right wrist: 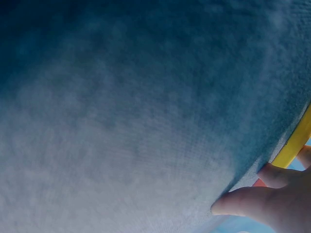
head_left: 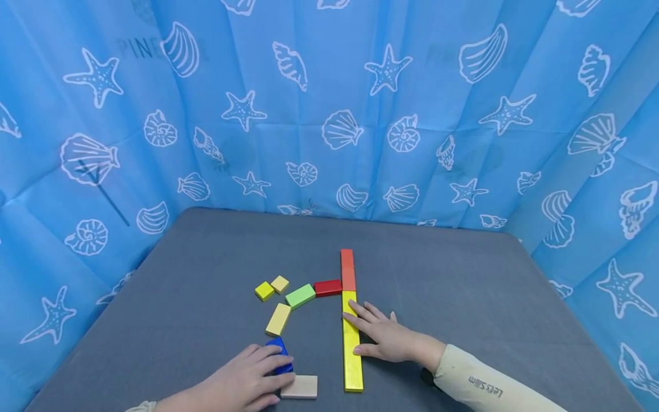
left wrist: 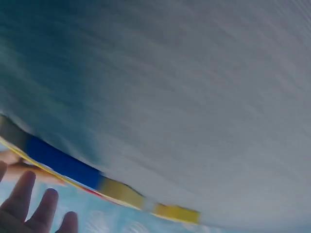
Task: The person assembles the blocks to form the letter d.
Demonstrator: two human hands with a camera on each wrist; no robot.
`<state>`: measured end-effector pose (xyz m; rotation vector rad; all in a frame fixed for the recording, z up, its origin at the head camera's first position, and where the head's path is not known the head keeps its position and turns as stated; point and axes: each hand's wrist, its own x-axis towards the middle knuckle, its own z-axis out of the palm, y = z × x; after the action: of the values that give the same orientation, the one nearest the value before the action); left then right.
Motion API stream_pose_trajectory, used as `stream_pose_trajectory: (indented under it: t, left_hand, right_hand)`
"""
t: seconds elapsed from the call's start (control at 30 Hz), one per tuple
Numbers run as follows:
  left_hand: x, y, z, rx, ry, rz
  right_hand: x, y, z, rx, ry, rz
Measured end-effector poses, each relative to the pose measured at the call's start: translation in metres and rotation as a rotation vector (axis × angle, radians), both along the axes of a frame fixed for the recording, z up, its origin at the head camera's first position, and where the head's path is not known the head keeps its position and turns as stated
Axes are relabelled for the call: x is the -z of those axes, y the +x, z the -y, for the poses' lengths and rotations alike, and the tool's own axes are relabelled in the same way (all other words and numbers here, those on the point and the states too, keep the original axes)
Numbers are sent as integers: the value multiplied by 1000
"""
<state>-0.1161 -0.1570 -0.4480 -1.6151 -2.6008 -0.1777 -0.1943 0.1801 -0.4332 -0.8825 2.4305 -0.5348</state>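
In the head view my left hand (head_left: pixel 239 380) lies over a blue block (head_left: pixel 277 344), its fingers extended and partly hiding it. Just right of those fingertips is a plain wooden block (head_left: pixel 305 388). The left wrist view shows the fingers (left wrist: pixel 46 208) spread near the row of blocks. My right hand (head_left: pixel 391 339) touches the side and top of a straight line of yellow blocks (head_left: pixel 353 375), with fingers stretched out. Orange-red blocks (head_left: pixel 347 269) continue that line at its far end. A curve of dark red (head_left: pixel 328 288), green (head_left: pixel 300 296) and pale yellow (head_left: pixel 278 319) blocks leads from it toward the blue block.
Two small blocks, one bright yellow (head_left: pixel 265 291) and one pale (head_left: pixel 280 284), sit left of the green block. Everything lies on a grey cloth-covered table (head_left: pixel 437 269). A blue curtain (head_left: pixel 329 86) with shell and starfish prints hangs behind and along both sides.
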Motion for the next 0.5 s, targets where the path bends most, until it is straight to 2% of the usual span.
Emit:
stream_pose_trajectory:
  t: [0.1,0.23,0.5]
  left_hand:
    - [0,6,-7,45,-79,48]
    - [0,9,-14,26,-189,124]
    - [0,7,-23,-14,-185,230]
  right_hand:
    - [0,0,0,2,6,-2]
    - [2,-1,1,6,14,-5]
    - [4,-3,1,6,14,-7]
